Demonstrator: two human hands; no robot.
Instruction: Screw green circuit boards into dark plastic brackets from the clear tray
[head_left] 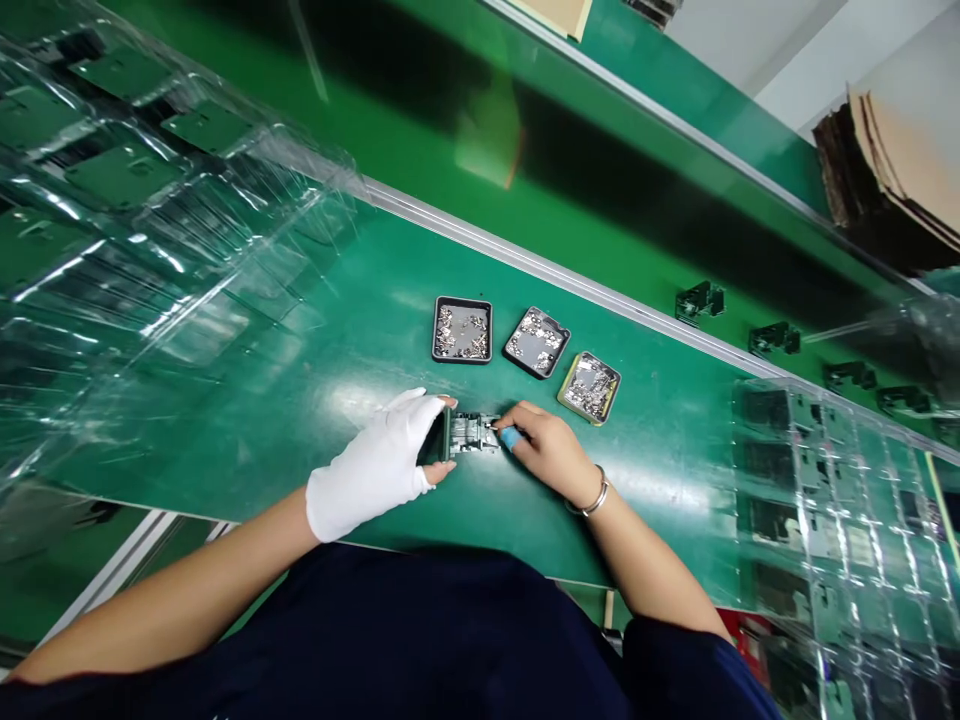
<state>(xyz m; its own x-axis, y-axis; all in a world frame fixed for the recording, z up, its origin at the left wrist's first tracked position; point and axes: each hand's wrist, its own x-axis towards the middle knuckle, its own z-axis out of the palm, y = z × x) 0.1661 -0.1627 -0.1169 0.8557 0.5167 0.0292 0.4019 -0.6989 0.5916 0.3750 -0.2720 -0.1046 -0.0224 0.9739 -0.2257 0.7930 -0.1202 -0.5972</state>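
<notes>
My left hand [382,460], in a white glove with bare fingertips, is closed round the dark green end of a small plastic-and-metal assembly [472,432]. The assembly lies low over the green tabletop, its metal-coloured part pointing right. At that right end, my right hand [551,450] pinches with thumb and forefinger; a blue wrap covers one finger. Whatever is between those fingertips is too small to name. Just beyond the hands stand a black square tray [435,330], a second tray [517,358] and a yellow-edged tray [570,400], all holding small shiny metal parts.
Stacked clear plastic trays [247,250] with green parts fill the left. More clear trays [795,480] stand on the right. A metal rail [525,258] runs along the table's back; behind it several dark assemblies [701,302] sit on a green belt. Cardboard [900,170] is stacked at upper right.
</notes>
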